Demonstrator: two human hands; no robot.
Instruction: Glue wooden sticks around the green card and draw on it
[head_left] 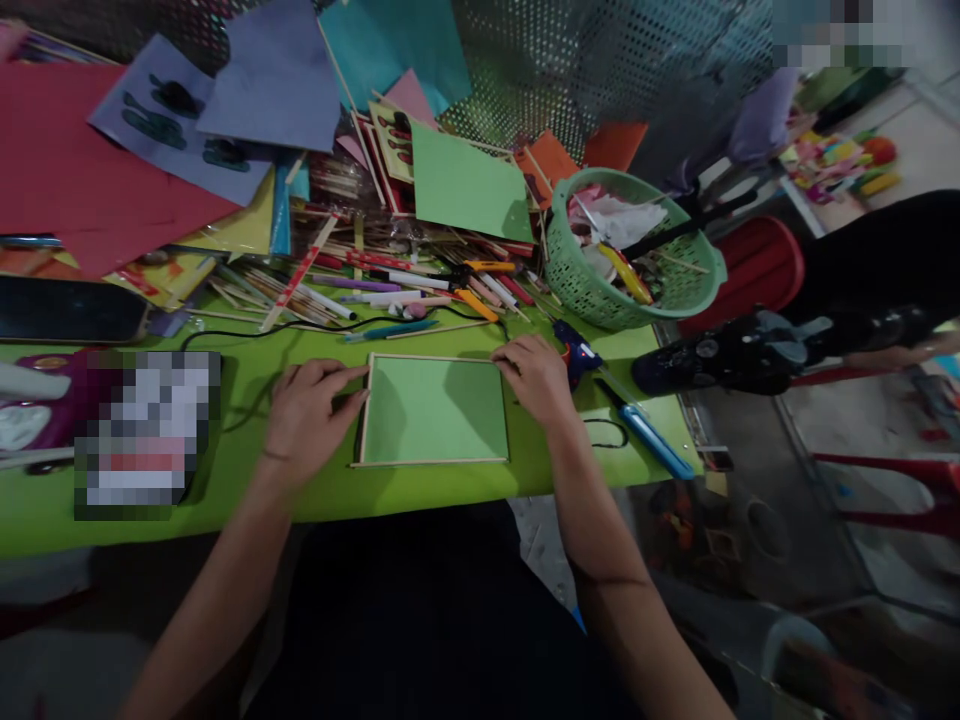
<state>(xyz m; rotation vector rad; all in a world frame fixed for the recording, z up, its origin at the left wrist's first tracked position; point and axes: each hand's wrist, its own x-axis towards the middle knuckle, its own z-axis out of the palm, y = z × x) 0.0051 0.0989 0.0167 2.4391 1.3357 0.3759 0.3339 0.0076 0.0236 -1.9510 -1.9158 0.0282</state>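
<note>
A light green card [439, 410] lies flat on the green table, with thin wooden sticks along its top, left and bottom edges. My left hand [311, 415] is at the card's left edge, its thumb and fingers closed on the left stick. At the top right corner, my right hand [536, 375] has its fingers pressed together near the end of the top stick [435, 357]; what they hold there is too small to make out. A dark blue glue gun [576, 352] lies just right of my right hand.
Behind the card lie pens [390, 297], sticks and orange-handled scissors. A green basket [559, 260] stands at the back right, a blue cutter [656, 440] near the right edge. A phone [71, 310] and coloured papers [90, 150] lie left.
</note>
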